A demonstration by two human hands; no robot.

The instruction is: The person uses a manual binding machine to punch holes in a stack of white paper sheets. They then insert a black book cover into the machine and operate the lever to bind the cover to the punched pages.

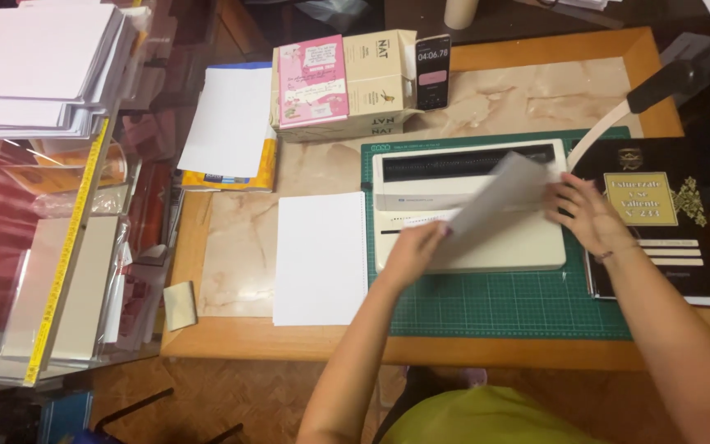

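Observation:
A small stack of white sheets point(499, 205), blurred and tilted, hangs over a cream binding machine point(527, 247) that stands on a green cutting mat point(495, 308). My left hand point(412, 251) grips the stack's lower left end. My right hand point(587, 215) holds its upper right end, near the machine's right side. The machine's lever with a black handle point(663, 82) points up to the right.
A punched white sheet pile point(320, 259) lies left of the mat. A black booklet with a gold label point(659, 218) lies at the right. A cardboard box point(347, 82) and a phone point(432, 70) stand behind. Paper stacks point(43, 66) and a yellow ruler point(63, 255) sit far left.

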